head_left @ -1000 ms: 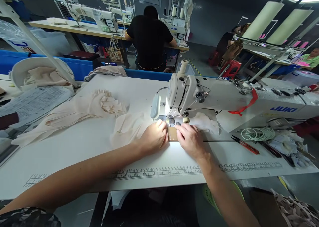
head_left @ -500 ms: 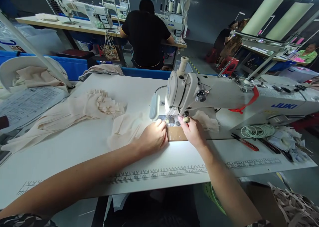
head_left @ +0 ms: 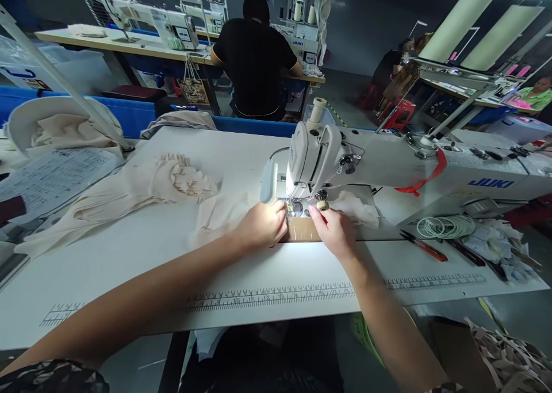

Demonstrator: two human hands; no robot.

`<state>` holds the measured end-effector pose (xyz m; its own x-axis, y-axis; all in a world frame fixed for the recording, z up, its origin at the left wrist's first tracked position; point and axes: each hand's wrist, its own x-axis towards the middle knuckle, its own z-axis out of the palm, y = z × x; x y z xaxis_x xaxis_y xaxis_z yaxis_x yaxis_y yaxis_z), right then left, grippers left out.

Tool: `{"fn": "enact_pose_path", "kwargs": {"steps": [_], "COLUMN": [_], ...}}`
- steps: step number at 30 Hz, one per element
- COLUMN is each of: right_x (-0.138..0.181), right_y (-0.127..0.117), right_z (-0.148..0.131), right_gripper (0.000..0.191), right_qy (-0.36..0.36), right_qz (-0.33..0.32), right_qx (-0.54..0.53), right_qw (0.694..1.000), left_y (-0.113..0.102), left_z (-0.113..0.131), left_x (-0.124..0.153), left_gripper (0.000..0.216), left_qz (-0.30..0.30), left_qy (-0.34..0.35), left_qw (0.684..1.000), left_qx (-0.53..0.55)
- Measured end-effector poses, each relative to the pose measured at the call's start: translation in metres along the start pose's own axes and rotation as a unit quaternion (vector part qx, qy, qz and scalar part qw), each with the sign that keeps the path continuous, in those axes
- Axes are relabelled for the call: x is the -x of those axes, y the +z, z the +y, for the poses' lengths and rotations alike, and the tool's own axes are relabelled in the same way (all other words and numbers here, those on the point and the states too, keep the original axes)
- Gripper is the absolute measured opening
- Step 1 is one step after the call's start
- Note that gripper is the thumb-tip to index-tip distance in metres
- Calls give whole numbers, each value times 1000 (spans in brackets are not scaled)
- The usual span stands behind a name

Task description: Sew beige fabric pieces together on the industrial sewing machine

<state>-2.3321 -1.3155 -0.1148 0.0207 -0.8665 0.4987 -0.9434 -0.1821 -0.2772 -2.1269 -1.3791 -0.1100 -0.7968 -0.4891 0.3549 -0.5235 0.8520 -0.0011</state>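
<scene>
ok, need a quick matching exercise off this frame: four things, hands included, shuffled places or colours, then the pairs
Things:
1. left hand
2. right hand
3. ribbon
4. cord

Places or colours:
A. pale green, lying in loops
B. at the right end of the tan strip
C. red, on the sewing machine
D. at the left end of the tan strip

Pairs: 1-D, 2-B, 3-C, 4-A

Grips were hard to read.
Anything in the left hand [head_left: 264, 223] was hidden by its curl; anything at the right hand's [head_left: 337, 232] fingertips, too small to tell. Sewing machine [head_left: 388, 163] ran off the right edge; paper sheet's [head_left: 56, 177] writing was illegibly small.
</scene>
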Motion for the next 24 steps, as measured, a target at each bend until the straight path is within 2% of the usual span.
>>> {"fn": "enact_pose_path", "kwargs": {"steps": [4,6,8,10,12,13,15,16,17,18,19,20,22,23,24], "right_x": [7,12,18,29,46,57,82,95,109,122,136,149,174,185,196], "right_y": [-7,-5,0,4,5,3,-6,-12,-18,-23,-27,-28,-21,-12,0], "right_z": [-35,-59,-82,-99,-109,-113,-117,-118,-119,-119,-118,-117,-111,-107,-101], "right_gripper": [29,34,58,86,97,92,54,32,20,17,17,17,21,26,30], "right_qy": [-96,-173,-240,-269,-274,-273,-268,-256,-233,-197,-145,-73,103,191,266], "right_qz": [-30,-70,-121,-161,-181,-180,-163,-155,-154,-170,-206,-255,-353,-376,-374], "right_qx": [-60,-62,-59,-67,-74,-71,-87,-118,-173,-250,-337,-418,-530,-552,-555], "right_qw": [993,980,961,947,942,942,945,947,944,933,907,869,764,719,694], "left_y": [-13,-21,-30,-39,-52,-60,-78,-89,-99,-109,-118,-124,-124,-118,-107], "left_z": [-38,-54,-62,-62,-58,-55,-50,-48,-45,-42,-37,-32,-19,-12,-6], "left_x": [-2,1,8,21,41,55,91,114,139,165,191,217,259,275,286], "left_gripper": [27,24,23,24,28,30,34,35,35,35,34,33,30,30,32], "left_qz": [5,-34,-101,-149,-165,-174,-205,-227,-246,-255,-266,-279,-324,-334,-340], "left_qy": [-175,-244,-273,-270,-251,-246,-263,-282,-303,-327,-342,-345,-348,-357,-367], "left_qw": [982,966,952,939,927,917,876,846,813,784,756,730,678,669,667], "left_qx": [70,73,97,153,223,262,349,392,431,463,490,520,561,560,552]}}
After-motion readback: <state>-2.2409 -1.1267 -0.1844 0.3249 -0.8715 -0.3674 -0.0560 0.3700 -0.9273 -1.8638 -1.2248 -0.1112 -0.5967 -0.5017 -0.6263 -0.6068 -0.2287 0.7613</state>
